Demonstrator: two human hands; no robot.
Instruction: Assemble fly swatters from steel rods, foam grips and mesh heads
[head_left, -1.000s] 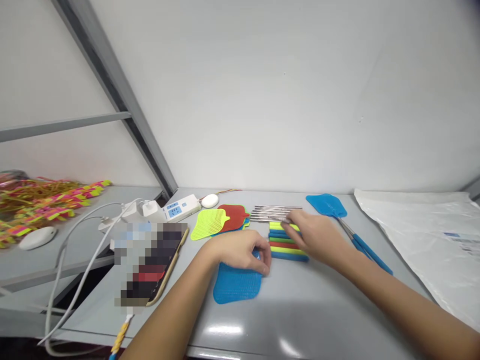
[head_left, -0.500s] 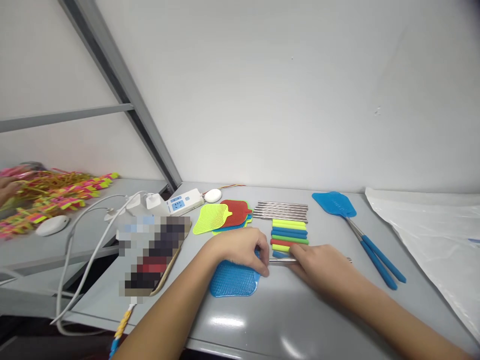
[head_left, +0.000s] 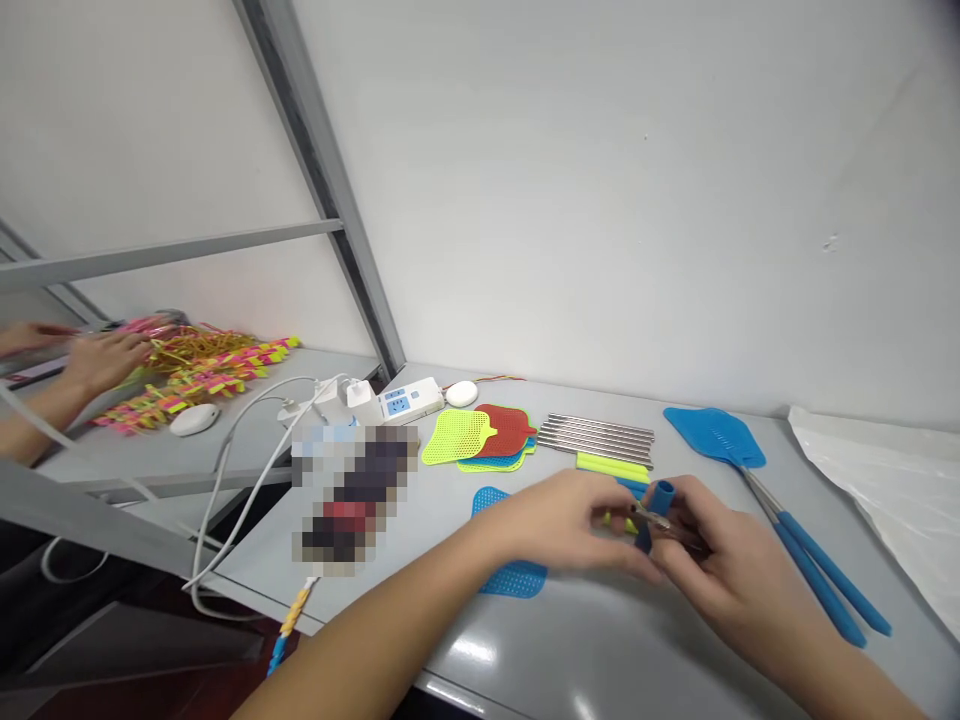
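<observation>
My right hand [head_left: 720,560] is closed around a short blue handle sleeve [head_left: 661,496], which stands upright with its open end up. A shiny metal rod [head_left: 651,516] crosses beside the sleeve, its rear part running into my right fingers. My left hand [head_left: 574,525] reaches in from the left, its curled fingertips at the rod's near end; the exact contact is partly hidden. Beneath my left wrist lies a blue perforated fly swatter head [head_left: 517,578]. Behind my hands are yellow handle sleeves [head_left: 611,465] and others in blue, partly covered.
Metal rods [head_left: 596,438] lie in a row behind the sleeves. Yellow [head_left: 457,436] and red [head_left: 504,428] swatter heads overlap at their left. Blue fly swatters [head_left: 716,437] lie right, beside a plastic sheet [head_left: 885,490]. A power strip [head_left: 409,402] and a blurred phone are left; another person's hands work beyond.
The view has turned left. My right hand has lifted a blue sleeve and the rod off the table; my left hand has moved from the blue swatter head to the rod.
</observation>
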